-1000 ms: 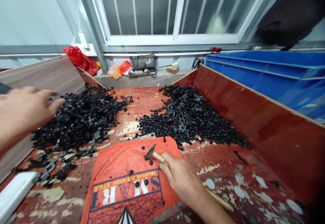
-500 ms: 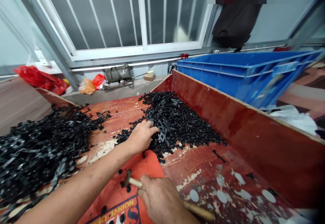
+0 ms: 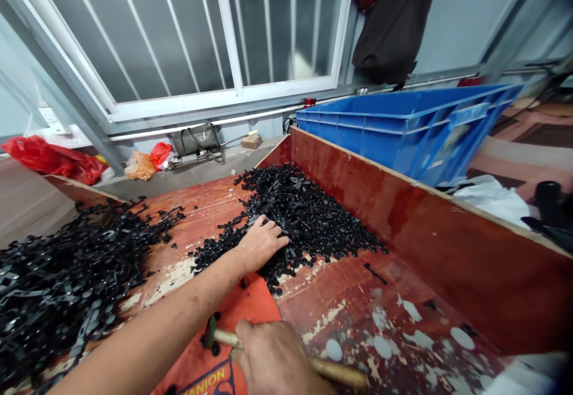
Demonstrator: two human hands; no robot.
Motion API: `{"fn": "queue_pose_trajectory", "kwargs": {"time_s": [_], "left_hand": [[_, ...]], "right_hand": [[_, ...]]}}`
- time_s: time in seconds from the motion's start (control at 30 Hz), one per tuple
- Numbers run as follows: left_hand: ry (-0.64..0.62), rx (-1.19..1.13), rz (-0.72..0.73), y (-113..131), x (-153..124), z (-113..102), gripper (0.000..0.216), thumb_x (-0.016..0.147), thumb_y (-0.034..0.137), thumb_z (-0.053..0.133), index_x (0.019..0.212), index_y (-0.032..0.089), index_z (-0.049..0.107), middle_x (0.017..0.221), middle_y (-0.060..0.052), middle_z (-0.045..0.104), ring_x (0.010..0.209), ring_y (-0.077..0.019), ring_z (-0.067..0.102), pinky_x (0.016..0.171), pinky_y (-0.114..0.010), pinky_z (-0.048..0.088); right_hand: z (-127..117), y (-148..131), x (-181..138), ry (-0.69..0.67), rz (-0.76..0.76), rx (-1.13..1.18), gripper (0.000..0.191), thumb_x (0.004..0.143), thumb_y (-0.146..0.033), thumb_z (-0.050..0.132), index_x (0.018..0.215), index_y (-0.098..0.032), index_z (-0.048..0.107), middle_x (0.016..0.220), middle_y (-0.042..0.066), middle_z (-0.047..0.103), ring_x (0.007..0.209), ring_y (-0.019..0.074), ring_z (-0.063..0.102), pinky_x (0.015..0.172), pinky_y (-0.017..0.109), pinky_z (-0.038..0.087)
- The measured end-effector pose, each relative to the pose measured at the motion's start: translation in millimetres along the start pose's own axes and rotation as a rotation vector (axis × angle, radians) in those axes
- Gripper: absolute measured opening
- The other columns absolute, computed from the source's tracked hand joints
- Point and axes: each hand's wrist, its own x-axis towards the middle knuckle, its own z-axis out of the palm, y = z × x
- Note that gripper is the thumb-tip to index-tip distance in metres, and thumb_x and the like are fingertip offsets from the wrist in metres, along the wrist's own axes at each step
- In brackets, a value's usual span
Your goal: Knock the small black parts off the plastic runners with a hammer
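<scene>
My left hand [image 3: 262, 244] lies at the near edge of a pile of small black parts [image 3: 313, 210], on the far middle of the red wooden table. Its fingers are spread over the parts, and their tips are partly lost among them. Closer to me, my right hand [image 3: 275, 356] is closed round the wooden handle of a small hammer [image 3: 339, 373]. The hammer's dark head points left, above an orange-red sheet [image 3: 255, 302] with printed letters. A few black bits lie on this sheet by the hammer head.
A larger heap of black strips and parts [image 3: 67, 269] covers the table's left side. A red wooden side board [image 3: 403, 216] runs along the right, with a blue crate [image 3: 380, 132] beyond it. Pale round scraps [image 3: 382, 347] lie at front right. Bags [image 3: 197, 138] sit below the window.
Grey-black linked pieces beside my left hand have dropped into the pile, and its fingers have spread. My right hand still grips the hammer. The whole view has shifted slightly.
</scene>
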Motion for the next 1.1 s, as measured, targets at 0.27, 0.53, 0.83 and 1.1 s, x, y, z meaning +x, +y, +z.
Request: {"fn": "queue_pose_trajectory", "kwargs": {"time_s": [0.27,0.53,0.83,1.1], "left_hand": [[0.270,-0.955,-0.531,-31,-27,-30,0.018,0.083,0.018,0.045,0.095,0.020,0.058,0.085,-0.003,0.060,0.084,-0.0180,0.059,0.084,-0.035,0.048],[0.571,-1.903,-0.713,-19,-126,-54,0.028,0.069,0.020,0.064,0.097,0.019,0.058,0.085,-0.003,0.063,0.094,-0.0200,0.065,0.093,-0.039,0.049],[0.475,-1.666,-1.073,59,-237,-76,0.038,0.078,0.050,0.069,0.078,0.012,0.068,0.075,-0.003,0.064,0.069,-0.0119,0.053,0.066,-0.023,0.041],[0.319,-1.668,-1.325,111,-309,-58,0.040,0.070,0.051,0.074,0.076,0.014,0.059,0.059,-0.001,0.062,0.048,-0.0104,0.052,0.049,-0.021,0.035]], "right_hand": [[-5,2,-2,0.017,-0.015,0.035,0.016,0.086,-0.033,0.051,0.091,-0.025,0.064,0.078,0.003,0.076,0.068,0.0222,0.072,0.054,0.026,0.043],[-4,1,-3,0.082,-0.031,0.090,0.006,0.087,-0.026,0.055,0.087,-0.026,0.061,0.080,-0.001,0.075,0.075,0.0204,0.071,0.056,0.024,0.038],[-2,6,-2,0.045,-0.110,0.199,0.014,0.094,-0.026,0.047,0.085,-0.025,0.057,0.075,-0.001,0.068,0.068,0.0175,0.064,0.058,0.025,0.035],[-4,5,-3,0.034,-0.134,0.149,0.020,0.097,-0.031,0.044,0.087,-0.023,0.060,0.074,-0.001,0.065,0.066,0.0169,0.060,0.058,0.025,0.032]]}}
